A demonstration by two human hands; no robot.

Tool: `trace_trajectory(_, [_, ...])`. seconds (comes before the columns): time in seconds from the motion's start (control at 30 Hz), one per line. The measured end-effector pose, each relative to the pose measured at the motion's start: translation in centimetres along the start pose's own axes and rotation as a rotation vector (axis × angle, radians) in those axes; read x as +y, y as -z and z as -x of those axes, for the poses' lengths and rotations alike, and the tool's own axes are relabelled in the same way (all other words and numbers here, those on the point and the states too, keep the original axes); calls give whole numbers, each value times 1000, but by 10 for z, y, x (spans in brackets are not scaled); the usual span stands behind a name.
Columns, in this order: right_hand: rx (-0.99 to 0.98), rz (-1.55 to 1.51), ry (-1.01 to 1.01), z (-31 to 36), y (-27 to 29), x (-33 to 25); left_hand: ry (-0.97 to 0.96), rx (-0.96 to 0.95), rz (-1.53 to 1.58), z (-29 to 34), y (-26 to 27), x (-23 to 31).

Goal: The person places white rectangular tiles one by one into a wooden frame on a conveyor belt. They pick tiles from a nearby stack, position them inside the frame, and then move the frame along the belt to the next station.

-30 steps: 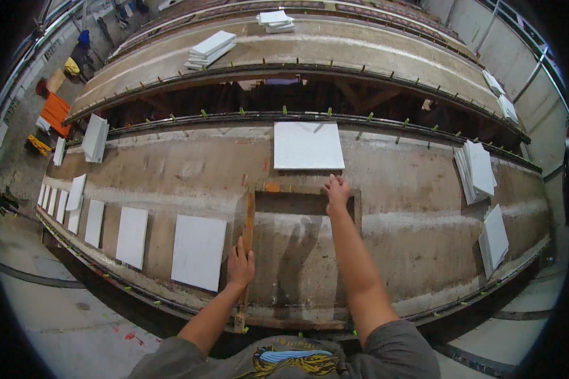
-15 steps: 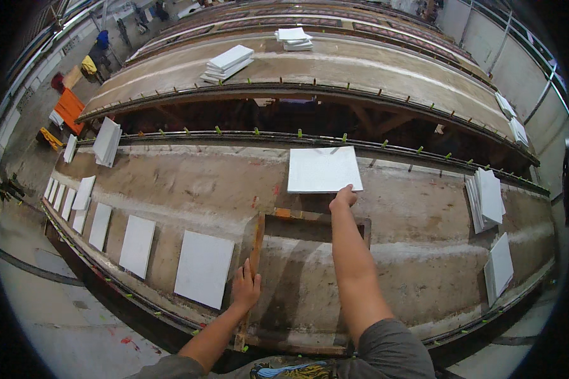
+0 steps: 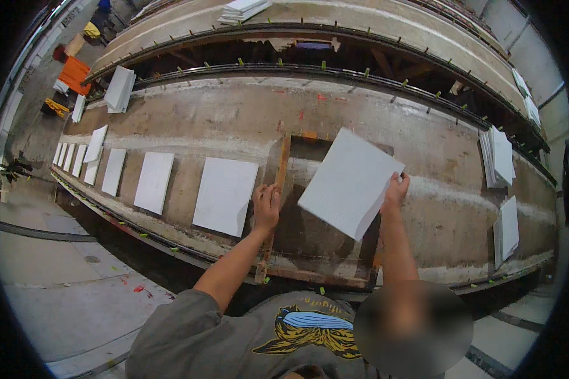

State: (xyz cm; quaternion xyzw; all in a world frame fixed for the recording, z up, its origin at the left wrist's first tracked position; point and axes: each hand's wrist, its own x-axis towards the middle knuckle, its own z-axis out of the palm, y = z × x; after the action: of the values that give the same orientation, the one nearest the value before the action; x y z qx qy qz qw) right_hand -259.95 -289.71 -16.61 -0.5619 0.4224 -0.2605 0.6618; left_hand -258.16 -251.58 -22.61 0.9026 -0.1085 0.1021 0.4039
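My right hand point(image 3: 395, 191) grips the right corner of a white rectangular sheet point(image 3: 353, 184); whether it is one sheet or a thin stack I cannot tell. The sheet is held tilted above a wooden frame point(image 3: 282, 165) and hides part of it. The frame lies on a long, stained brown table point(image 3: 221, 120). At the frame's left rail, my left hand point(image 3: 267, 207) has its fingers curled against the wood. Just left of that hand, a white sheet point(image 3: 226, 196) lies flat on the table.
More white sheets point(image 3: 154, 182) lie in a row toward the left end. White stacks stand at the far left point(image 3: 120, 90) and at the right point(image 3: 497, 158), with another point(image 3: 506, 232) nearer on the right. A rail with green clips point(image 3: 323, 66) edges the table's far side.
My right hand has lifted the white sheet off the far side of the table and brought it nearer, turned and tilted. My left hand stays by the frame's left rail. The view has tipped downward.
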Motion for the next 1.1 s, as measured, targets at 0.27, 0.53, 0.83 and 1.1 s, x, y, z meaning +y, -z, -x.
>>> trace_trajectory(0.27, [-132,533,147,17,19,103,-3,-89,-166,32,8,18])
trace_trajectory(0.53, [-164,555,160,29,5,126,-64,-167,-456,49,16,34])
trace_trajectory(0.83, [-5,933,282,54,-9,110,39,-337,-478,45,13,37])
trace_trajectory(1.1, [24,850,416,53,-18,125,57,-370,-450,44,14,33])
